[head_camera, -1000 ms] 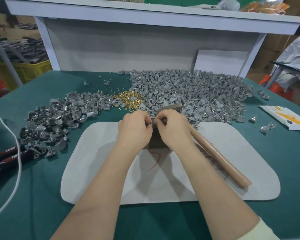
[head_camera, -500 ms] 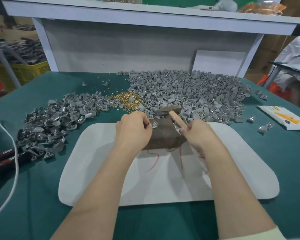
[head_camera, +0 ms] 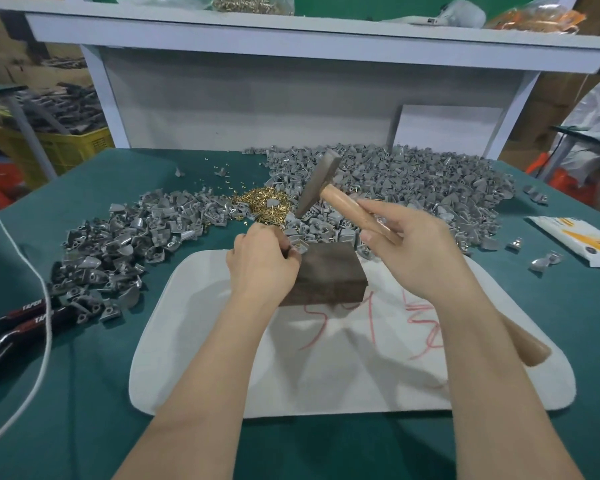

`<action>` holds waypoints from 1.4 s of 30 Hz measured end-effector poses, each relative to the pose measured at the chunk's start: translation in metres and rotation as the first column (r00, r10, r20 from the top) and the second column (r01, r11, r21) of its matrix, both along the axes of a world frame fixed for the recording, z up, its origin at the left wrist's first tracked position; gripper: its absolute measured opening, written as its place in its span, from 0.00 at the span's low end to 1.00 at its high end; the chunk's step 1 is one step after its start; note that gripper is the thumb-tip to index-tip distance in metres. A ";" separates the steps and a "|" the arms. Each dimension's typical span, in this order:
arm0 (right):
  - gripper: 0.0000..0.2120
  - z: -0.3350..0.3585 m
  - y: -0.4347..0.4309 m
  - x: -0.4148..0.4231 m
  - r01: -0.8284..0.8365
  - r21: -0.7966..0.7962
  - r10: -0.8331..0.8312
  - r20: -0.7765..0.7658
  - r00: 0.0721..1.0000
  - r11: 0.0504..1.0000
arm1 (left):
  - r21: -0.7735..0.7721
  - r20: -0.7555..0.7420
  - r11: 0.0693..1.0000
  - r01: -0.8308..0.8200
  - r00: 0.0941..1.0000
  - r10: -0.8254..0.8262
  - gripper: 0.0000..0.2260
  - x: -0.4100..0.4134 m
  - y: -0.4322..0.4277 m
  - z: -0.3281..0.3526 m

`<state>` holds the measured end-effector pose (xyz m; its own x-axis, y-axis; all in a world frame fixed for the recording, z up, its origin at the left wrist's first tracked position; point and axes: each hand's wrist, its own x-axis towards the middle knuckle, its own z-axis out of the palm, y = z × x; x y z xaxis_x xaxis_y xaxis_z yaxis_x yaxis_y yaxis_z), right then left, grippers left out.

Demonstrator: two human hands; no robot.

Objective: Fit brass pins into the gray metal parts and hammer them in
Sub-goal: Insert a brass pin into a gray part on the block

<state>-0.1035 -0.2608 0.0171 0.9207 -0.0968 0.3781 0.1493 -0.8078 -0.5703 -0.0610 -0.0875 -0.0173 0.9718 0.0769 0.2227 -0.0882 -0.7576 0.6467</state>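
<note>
Our left hand (head_camera: pixel 262 261) pinches a gray metal part (head_camera: pixel 300 250) down on the far left corner of a dark block (head_camera: pixel 329 275), with a brass pin (head_camera: pixel 296 241) standing in the part just past the fingertips. Our right hand (head_camera: pixel 413 251) is wrapped round the wooden handle of a hammer (head_camera: pixel 317 183), its steel head tilted in the air beyond both hands, clear of the part. A heap of loose pins (head_camera: pixel 262 204) lies just beyond the left hand, a wide pile of gray parts (head_camera: pixel 423 181) spreads beyond the right hand, and the block sits on a white mat (head_camera: pixel 326 382) under our wrists.
</note>
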 end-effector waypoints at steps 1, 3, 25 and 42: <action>0.20 0.002 0.001 -0.001 0.001 -0.017 -0.001 0.028 1.000 1.000 | -0.013 0.003 1.000 0.001 1.000 -0.001 0.04 0.000 0.000 0.000; 0.20 0.007 0.000 -0.005 0.004 -0.015 -0.003 0.067 0.998 1.000 | -0.024 0.010 1.000 -0.002 1.000 0.002 0.05 0.001 0.001 -0.001; 0.14 -0.024 -0.019 0.023 0.118 0.231 -0.079 -0.174 0.982 0.966 | -0.035 -0.049 0.998 0.043 0.998 -0.045 0.11 0.004 0.008 0.002; 0.11 -0.048 -0.007 0.039 0.344 -0.209 -0.389 -0.236 0.891 0.915 | -0.886 -0.186 0.390 -0.252 0.962 0.198 0.11 0.019 0.036 0.012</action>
